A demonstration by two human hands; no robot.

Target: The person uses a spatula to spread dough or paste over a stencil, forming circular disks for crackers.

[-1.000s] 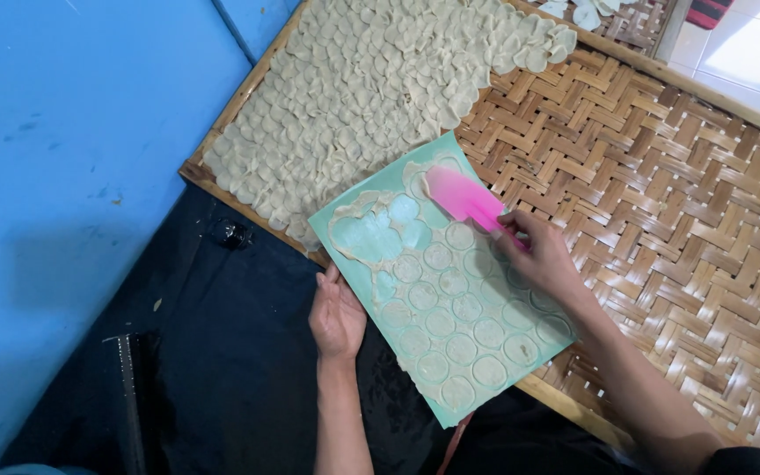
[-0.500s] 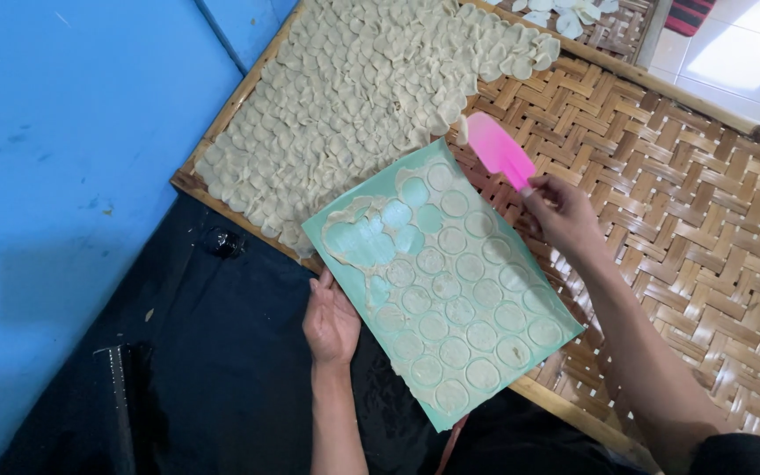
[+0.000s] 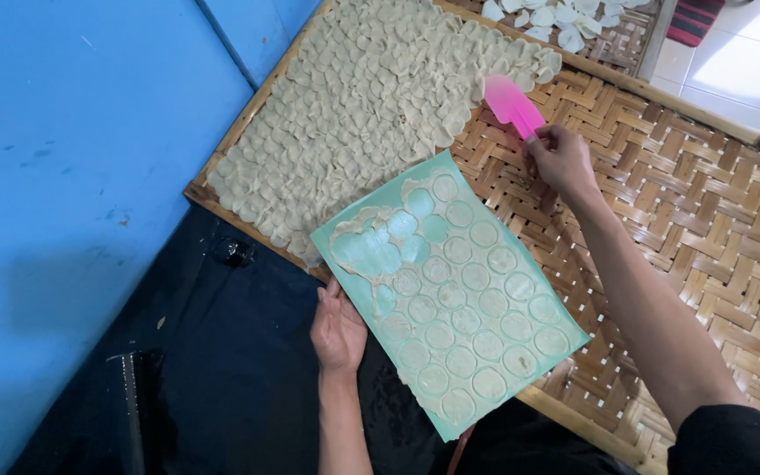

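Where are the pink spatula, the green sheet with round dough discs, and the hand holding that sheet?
pink spatula (image 3: 509, 103), head view, on its flat blade.
green sheet (image 3: 434, 228), head view, on a bare patch near its upper end.
left hand (image 3: 339, 330), head view, on its back.

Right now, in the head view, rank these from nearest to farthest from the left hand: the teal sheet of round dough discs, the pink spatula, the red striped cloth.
1. Teal sheet of round dough discs: touching the left hand.
2. Pink spatula: farther up, in the right hand.
3. Red striped cloth: top right corner, on the floor.
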